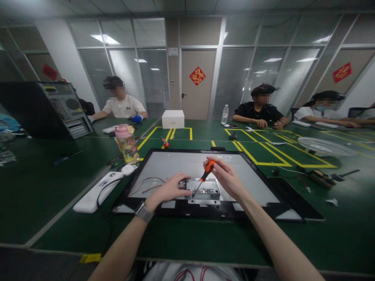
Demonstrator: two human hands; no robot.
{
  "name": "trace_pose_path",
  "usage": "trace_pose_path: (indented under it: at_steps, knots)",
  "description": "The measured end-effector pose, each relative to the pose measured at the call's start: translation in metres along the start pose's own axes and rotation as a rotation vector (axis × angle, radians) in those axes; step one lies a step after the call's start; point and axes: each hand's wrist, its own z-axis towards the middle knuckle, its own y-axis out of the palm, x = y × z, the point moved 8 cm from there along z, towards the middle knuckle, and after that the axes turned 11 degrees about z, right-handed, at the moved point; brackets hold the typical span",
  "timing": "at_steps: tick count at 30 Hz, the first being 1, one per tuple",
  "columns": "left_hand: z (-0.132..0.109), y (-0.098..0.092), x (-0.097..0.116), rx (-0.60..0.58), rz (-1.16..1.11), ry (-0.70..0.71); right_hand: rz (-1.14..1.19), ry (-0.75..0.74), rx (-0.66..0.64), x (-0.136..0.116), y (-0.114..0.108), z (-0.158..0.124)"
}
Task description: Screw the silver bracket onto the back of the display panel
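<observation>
A flat display panel point(187, 164) with a black frame and grey back lies on the table in front of me. On its lower middle sits a silver metal bracket point(204, 201) with a small circuit board point(205, 191) in it. My right hand point(227, 175) grips an orange and black screwdriver point(208, 170), tilted, its tip down at the board's left end. My left hand point(172, 188) rests at the bracket's left side, thumb and fingers apart, the thumb close to the screwdriver tip. Thin wires point(149, 183) lie left of that hand.
Left of the panel are a white power bank point(98, 191) and a pink-lidded bottle point(127, 144). A computer tower point(58, 107) stands farther left. Behind are a white box point(173, 119) and a water bottle point(225, 114). Several people sit across the table point(345, 242).
</observation>
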Motion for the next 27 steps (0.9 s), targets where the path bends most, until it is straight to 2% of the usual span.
trace_pose_path:
  at_steps: [5,11,13,17,23,27]
  knots:
    - [0.0,0.0,0.001,-0.003,-0.012,0.007,0.01,0.014,-0.037,0.001,0.004,0.0]
    - [0.0,0.0,-0.002,0.003,-0.003,-0.002,-0.203,-0.076,0.073,-0.003,-0.009,0.001]
    - [0.0,0.0,-0.002,0.002,-0.001,-0.002,-0.255,-0.101,0.07,-0.006,-0.008,0.0]
    - [0.0,0.0,0.001,0.001,-0.002,0.014,-0.22,-0.086,0.004,-0.007,0.002,-0.002]
    - [0.0,0.0,0.002,0.001,0.007,0.007,-0.286,-0.125,0.058,-0.012,0.0,-0.003]
    - [0.0,-0.001,0.004,0.003,-0.001,0.0,-0.239,-0.12,0.023,-0.01,0.004,-0.003]
